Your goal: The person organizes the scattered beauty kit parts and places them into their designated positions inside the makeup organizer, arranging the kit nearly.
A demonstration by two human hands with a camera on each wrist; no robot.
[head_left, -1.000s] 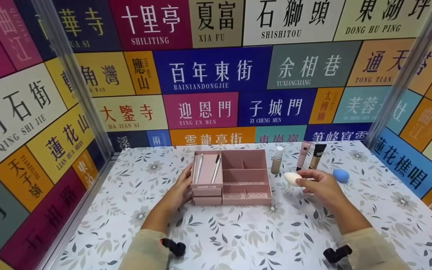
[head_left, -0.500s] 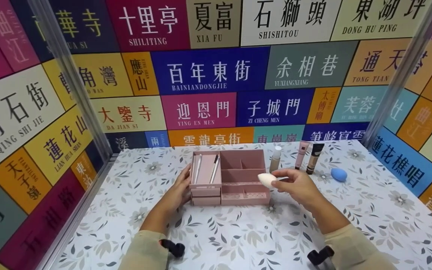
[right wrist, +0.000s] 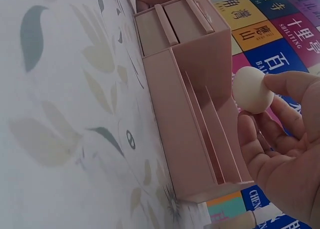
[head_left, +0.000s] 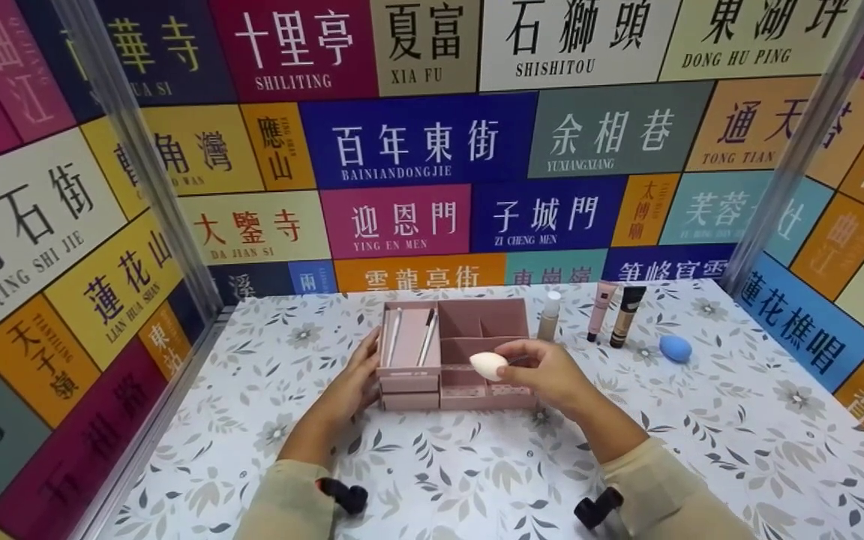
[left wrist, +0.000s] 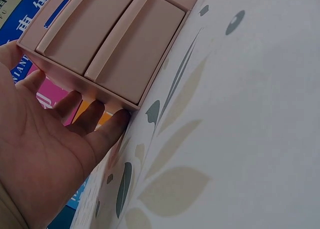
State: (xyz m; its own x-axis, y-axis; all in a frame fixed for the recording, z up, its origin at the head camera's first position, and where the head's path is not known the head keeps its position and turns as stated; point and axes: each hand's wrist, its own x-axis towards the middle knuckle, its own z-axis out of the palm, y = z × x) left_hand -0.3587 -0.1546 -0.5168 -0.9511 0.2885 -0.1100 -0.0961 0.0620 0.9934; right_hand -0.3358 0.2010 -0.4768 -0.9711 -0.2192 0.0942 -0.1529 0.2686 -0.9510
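A cream makeup sponge point(head_left: 487, 365) is pinched between the thumb and fingers of my right hand point(head_left: 552, 375), above the front right compartments of the pink organizer point(head_left: 409, 381). The right wrist view shows the sponge point(right wrist: 252, 90) at the fingertips, apart from the organizer's walls. My left hand point(head_left: 353, 379) rests against the organizer's left side. In the left wrist view the left hand's extended fingers point(left wrist: 112, 126) touch that side beside two small drawers point(left wrist: 140, 49). Two slim pens point(head_left: 427, 337) lie in the organizer's top left tray.
Right of the organizer stands a bottle with a white cap point(head_left: 550, 316). Farther right are a pink tube point(head_left: 601, 311), a black-capped tube point(head_left: 628, 316) and a blue makeup sponge point(head_left: 676, 348). Sign-patterned walls point(head_left: 417, 142) enclose the leaf-print table point(head_left: 462, 472).
My right hand has carried the cream sponge leftward from beside the tubes to over the organizer. The left hand has stayed against the organizer's side.
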